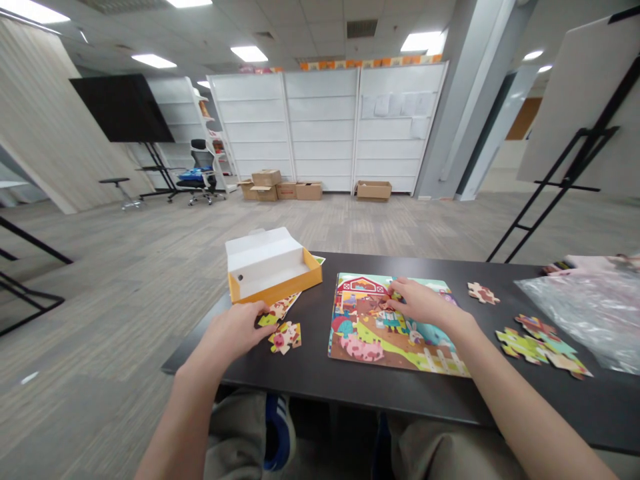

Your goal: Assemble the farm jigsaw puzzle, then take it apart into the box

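Note:
On the black table (305, 370) lies a colourful farm puzzle board (363, 333) with a red barn, a pink pig and a white fence. My right hand (417, 300) reaches over its upper middle, fingers pressed together on a small piece I cannot make out clearly. To the left, my left hand (245, 328) has its thumb and fingertips at a yellow-green puzzle piece (269, 320), beside the open yellow box. Just below those fingertips is a loose piece with a pink-nosed animal (286, 338).
The open yellow box (275, 285) with a white inside stands at the table's back left. Several loose pieces (543, 347) and a brown-white piece (483, 293) lie right of the board, near a clear plastic bag (585, 313).

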{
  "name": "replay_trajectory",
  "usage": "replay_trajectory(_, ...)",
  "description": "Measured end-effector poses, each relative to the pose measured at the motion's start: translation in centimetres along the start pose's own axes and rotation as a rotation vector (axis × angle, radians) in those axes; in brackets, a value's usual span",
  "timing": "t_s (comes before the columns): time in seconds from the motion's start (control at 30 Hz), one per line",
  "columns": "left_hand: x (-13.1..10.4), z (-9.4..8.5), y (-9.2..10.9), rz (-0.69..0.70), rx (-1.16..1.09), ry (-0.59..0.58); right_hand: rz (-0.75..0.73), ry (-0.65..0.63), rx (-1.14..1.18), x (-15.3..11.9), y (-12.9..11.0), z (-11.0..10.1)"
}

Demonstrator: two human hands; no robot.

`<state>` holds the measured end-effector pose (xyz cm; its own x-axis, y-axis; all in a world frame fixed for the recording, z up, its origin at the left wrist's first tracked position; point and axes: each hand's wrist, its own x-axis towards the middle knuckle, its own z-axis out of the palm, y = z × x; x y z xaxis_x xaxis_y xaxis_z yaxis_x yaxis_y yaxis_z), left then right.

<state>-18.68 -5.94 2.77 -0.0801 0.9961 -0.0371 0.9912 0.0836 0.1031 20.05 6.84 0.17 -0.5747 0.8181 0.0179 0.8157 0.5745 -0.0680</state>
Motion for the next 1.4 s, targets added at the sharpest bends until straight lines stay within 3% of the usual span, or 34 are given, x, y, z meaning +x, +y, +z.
replay_trajectory(0.17, -0.2, 0.0, 0.5, 0.190, -0.247, -0.111, -0.003, 0.001, -0.011, 0.0, 0.0, 0.0)
replay_trajectory(0.27, -0.3, 0.2, 1.2, 0.150, -0.236, -0.159, -0.006, -0.001, -0.013, 0.1, 0.0, 0.0)
replay_trajectory(0.5, -0.4, 0.4, 2.5, 0.181, -0.123, -0.142, -0.014, 0.014, -0.002, 0.0, -0.2, -0.1)
replay_trajectory(0.73, -0.1, -0.3, 3.8, 0.303, -0.249, -0.019, -0.007, 0.040, 0.075, 0.0, 0.0, -0.2)
replay_trajectory(0.9, 0.4, -0.2, 8.0, 0.502, -0.382, 0.174, -0.027, 0.206, 0.410, -0.3, -0.5, -2.0)
replay_trajectory(1.03, 1.3, 0.6, 13.2, 0.663, -0.439, 0.271, -0.185, -0.038, 0.811, -1.0, -2.0, -3.5)
replay_trajectory(1.13, 2.2, 1.3, 16.7, 0.659, -0.448, 0.314, -0.235, -0.136, 0.944, -1.2, -2.5, -3.7)
replay_trajectory(1.3, 3.7, 2.0, 19.9, 0.652, -0.436, 0.336, -0.067, -0.083, 1.003, -2.0, 0.5, -4.1)
replay_trajectory(1.4, 4.4, 2.6, 20.5, 0.725, -0.395, 0.246, 0.056, -0.218, 0.909, -3.3, 3.4, -4.1)
